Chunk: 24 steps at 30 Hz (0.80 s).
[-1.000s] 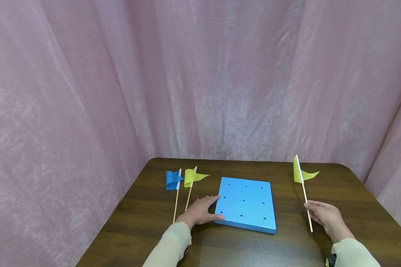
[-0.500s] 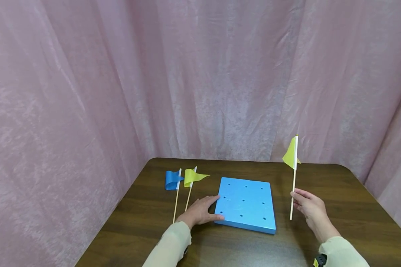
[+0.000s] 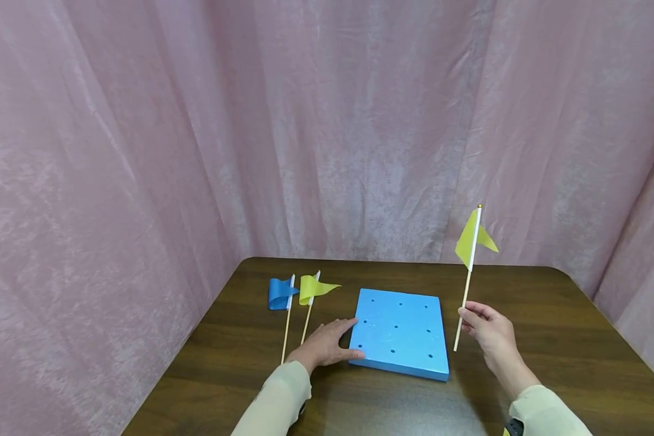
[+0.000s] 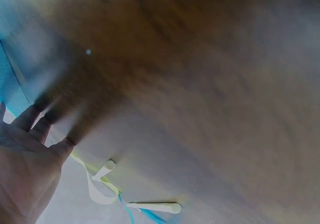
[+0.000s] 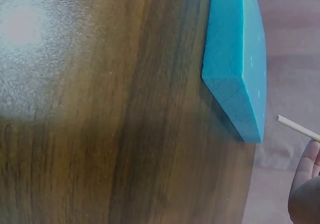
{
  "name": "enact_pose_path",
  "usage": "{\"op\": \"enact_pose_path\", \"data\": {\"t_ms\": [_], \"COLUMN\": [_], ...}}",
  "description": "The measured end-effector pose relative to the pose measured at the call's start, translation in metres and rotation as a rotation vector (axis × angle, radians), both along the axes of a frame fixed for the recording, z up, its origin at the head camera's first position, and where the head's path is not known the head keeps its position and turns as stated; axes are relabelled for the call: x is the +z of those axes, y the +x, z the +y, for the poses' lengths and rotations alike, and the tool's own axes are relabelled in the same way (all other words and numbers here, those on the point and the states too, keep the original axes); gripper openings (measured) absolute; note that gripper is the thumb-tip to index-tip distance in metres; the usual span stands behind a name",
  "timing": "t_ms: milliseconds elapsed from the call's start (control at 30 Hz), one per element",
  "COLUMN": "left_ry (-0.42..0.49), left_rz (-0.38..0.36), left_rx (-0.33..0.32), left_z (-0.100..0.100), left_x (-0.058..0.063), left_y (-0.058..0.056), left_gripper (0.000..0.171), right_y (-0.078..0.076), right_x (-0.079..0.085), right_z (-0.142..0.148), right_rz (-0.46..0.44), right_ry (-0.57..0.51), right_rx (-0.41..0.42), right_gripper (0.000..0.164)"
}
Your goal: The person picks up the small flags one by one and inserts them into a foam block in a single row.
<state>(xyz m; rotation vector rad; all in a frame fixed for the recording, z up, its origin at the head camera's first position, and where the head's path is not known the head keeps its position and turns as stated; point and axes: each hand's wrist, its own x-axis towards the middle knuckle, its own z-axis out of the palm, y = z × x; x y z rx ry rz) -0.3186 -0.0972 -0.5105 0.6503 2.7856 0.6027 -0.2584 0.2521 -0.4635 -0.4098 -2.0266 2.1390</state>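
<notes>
A blue foam board (image 3: 400, 333) with several small holes in its top lies on the table. My left hand (image 3: 326, 346) rests against its left edge, thumb and fingers spread along the side. To the right of the board, my right hand (image 3: 490, 336) pinches the wooden stick of a yellow flag (image 3: 469, 239) between thumb and fingers. That flag stands nearly upright, leaning slightly right at the top, its lower stick end beside the board's right edge. In the right wrist view the stick's end (image 5: 295, 126) points toward the board (image 5: 225, 38).
Left of the board lie a blue flag (image 3: 280, 294) and a second yellow flag (image 3: 312, 290), their sticks running toward my left forearm. The brown wooden table (image 3: 212, 375) has a rounded far edge. Pink curtains (image 3: 349, 133) hang behind it.
My right hand has carried the yellow flag leftward and up, toward the board, and the flag's tilt has changed from leaning left to leaning right. The left hand and board stay put.
</notes>
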Motion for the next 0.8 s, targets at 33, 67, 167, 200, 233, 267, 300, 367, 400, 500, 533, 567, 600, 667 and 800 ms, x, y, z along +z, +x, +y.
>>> {"op": "enact_pose_path", "data": {"t_ms": [33, 67, 167, 200, 233, 267, 300, 367, 400, 500, 533, 567, 600, 667, 800], "left_ry": [0.002, 0.004, 0.009, 0.011, 0.012, 0.011, 0.011, 0.012, 0.012, 0.013, 0.013, 0.011, 0.01, 0.008, 0.007], "left_rz": [-0.002, -0.005, -0.01, -0.011, -0.011, -0.01, -0.008, -0.004, -0.002, -0.002, -0.003, -0.003, -0.004, -0.004, -0.002], "left_rx": [0.0, 0.002, 0.003, 0.003, 0.003, 0.003, 0.002, 0.002, 0.002, 0.001, 0.0, 0.0, -0.002, -0.003, -0.002], "left_z": [0.0, 0.0, 0.0, 0.0, 0.0, 0.0, 0.0, 0.0, 0.0, 0.0, 0.0, 0.0, 0.001, 0.001, 0.002], "left_x": [0.0, 0.0, 0.001, 0.001, 0.0, 0.0, 0.0, 0.0, 0.001, 0.001, 0.001, 0.0, 0.0, 0.0, 0.0], "left_y": [0.0, 0.0, 0.001, 0.001, 0.0, 0.0, 0.0, 0.0, 0.0, 0.0, 0.0, 0.0, 0.0, 0.0, 0.0], "left_gripper": [0.089, 0.089, 0.09, 0.09, 0.09, 0.09, 0.09, 0.089, 0.089, 0.089, 0.089, 0.089, 0.089, 0.089, 0.089], "right_y": [0.0, 0.0, 0.002, 0.002, 0.002, 0.002, 0.003, 0.002, 0.002, 0.002, 0.002, 0.002, 0.002, 0.003, 0.006], "right_x": [0.0, 0.0, 0.001, 0.001, 0.002, 0.002, 0.003, 0.003, 0.003, 0.002, 0.002, 0.001, 0.001, 0.0, -0.001], "right_z": [-0.002, -0.003, -0.009, -0.01, -0.012, -0.014, -0.015, -0.019, -0.02, -0.024, -0.025, -0.026, -0.027, -0.029, -0.032], "right_rz": [-0.002, -0.003, -0.004, -0.002, 0.004, 0.01, 0.014, 0.023, 0.027, 0.036, 0.042, 0.047, 0.05, 0.055, 0.057], "right_ry": [0.025, 0.047, 0.118, 0.139, 0.154, 0.167, 0.183, 0.198, 0.207, 0.212, 0.207, 0.204, 0.203, 0.205, 0.225], "right_rx": [0.003, 0.005, 0.019, 0.021, 0.023, 0.025, 0.027, 0.03, 0.032, 0.038, 0.041, 0.045, 0.052, 0.064, 0.097], "right_gripper": [0.022, 0.027, 0.039, 0.04, 0.04, 0.04, 0.04, 0.039, 0.039, 0.038, 0.038, 0.038, 0.037, 0.036, 0.037]}}
